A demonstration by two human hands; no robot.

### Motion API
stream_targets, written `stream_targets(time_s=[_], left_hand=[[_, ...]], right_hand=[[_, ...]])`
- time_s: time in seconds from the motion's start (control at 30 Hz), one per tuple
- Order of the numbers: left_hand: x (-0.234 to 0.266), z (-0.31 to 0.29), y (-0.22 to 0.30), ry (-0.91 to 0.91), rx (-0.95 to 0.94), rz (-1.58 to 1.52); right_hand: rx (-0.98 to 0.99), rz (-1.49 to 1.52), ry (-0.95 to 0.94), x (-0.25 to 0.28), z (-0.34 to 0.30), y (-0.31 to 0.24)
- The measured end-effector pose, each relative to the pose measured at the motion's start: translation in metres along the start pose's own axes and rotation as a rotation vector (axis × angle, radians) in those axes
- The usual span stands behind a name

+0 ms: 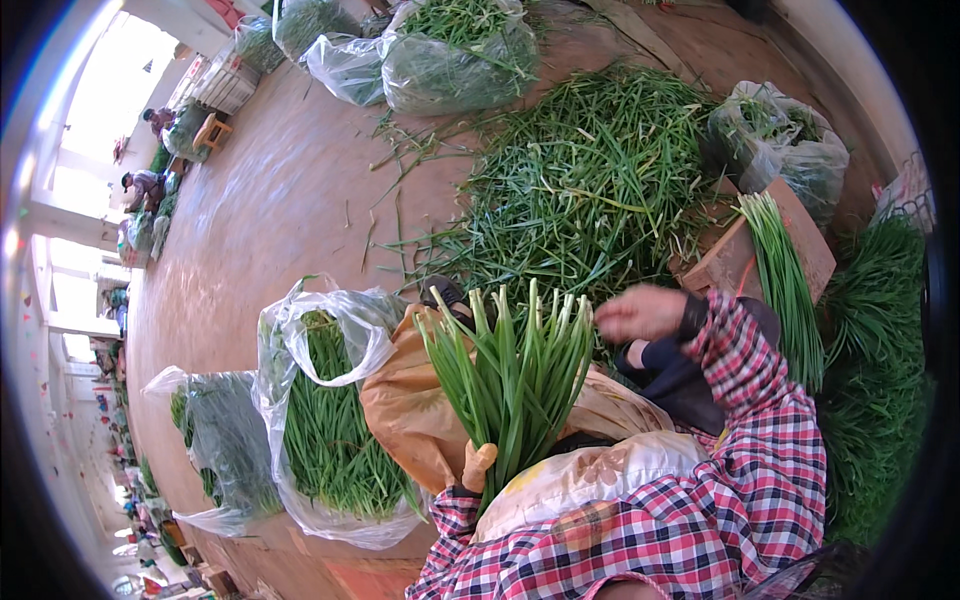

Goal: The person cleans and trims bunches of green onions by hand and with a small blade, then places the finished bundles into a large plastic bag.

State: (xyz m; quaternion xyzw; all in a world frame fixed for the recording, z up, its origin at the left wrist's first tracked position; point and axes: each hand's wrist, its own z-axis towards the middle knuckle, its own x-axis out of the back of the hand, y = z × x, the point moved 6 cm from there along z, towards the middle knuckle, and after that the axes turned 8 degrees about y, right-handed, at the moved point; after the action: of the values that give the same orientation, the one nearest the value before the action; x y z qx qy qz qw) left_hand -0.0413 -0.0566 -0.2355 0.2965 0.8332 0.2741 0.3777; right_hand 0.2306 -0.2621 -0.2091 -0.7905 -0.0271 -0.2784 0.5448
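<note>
In front of my lap a fanned-out bunch of garlic chives (pixel 515 380) stands upright, its pale cut ends at the top. My left hand (pixel 480 465) is closed around its lower part, with only the thumb and a little of the hand showing. To the right of the pale ends is my right hand (pixel 640 313), smeared by motion. Its fingers are too blurred to read, and a small gap seems to part it from the bunch. Beyond my right forearm, a tidy sheaf of chives (pixel 785 280) lies across a low wooden board (pixel 803 240).
A wide heap of loose green leaves (pixel 590 170) covers the floor ahead. Clear plastic bags of chives stand at my left (pixel 335 420), far ahead (pixel 460 60) and far right (pixel 785 140). More chives (pixel 880 400) lie at my right. People (pixel 145 190) sit in the distance.
</note>
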Motion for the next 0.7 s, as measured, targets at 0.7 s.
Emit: stream_targets(time_s=[0.7], left_hand=[[-0.064,-0.019,0.020,-0.119,-0.099,0.197]], right_hand=[[0.069,0.279,0.195,0.002,0.056,-0.131]])
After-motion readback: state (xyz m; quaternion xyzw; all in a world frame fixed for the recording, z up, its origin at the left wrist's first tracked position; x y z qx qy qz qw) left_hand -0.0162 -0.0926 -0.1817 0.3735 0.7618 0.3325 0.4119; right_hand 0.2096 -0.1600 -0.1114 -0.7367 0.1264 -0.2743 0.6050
